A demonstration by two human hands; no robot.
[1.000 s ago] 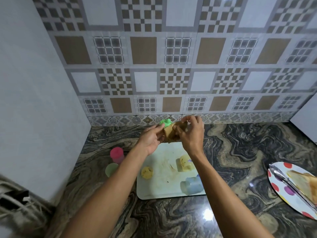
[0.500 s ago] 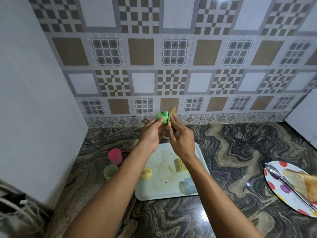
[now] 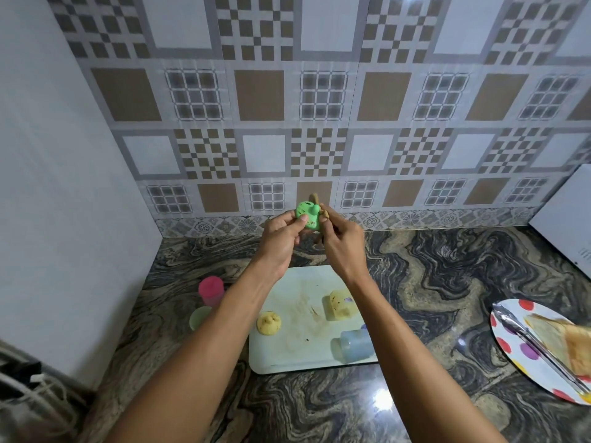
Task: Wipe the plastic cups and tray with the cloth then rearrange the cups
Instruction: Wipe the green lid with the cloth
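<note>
Marbled dark stone surface [image 3: 431,282] runs under a patterned tile wall, and both hands are raised in front of that wall, above the far edge of the white tray [image 3: 287,356]. My left hand [image 3: 281,231] has its grip round the green cup [image 3: 307,215], thumb and fingers pinching its side. My right hand [image 3: 343,244] pinches the tan cloth [image 3: 324,214] against the cup's right side.

A second ago the cloth was a wide bunch hiding most of the cup; now only a thin strip of it shows and the cup's side and base are exposed. The rest has stayed put: on the stained tray a round yellow cup [image 3: 269,322], a second yellow cup [image 3: 339,305] on its side and a blue cup [image 3: 355,345] on its side. A pink cup [image 3: 211,290] and a pale green cup [image 3: 200,316] stand left of the tray.

The brown marks on the green cup are too small to read.

At far right a spotted plate [image 3: 511,346] carries metal tongs [image 3: 537,350] and toast [image 3: 563,340].
</note>
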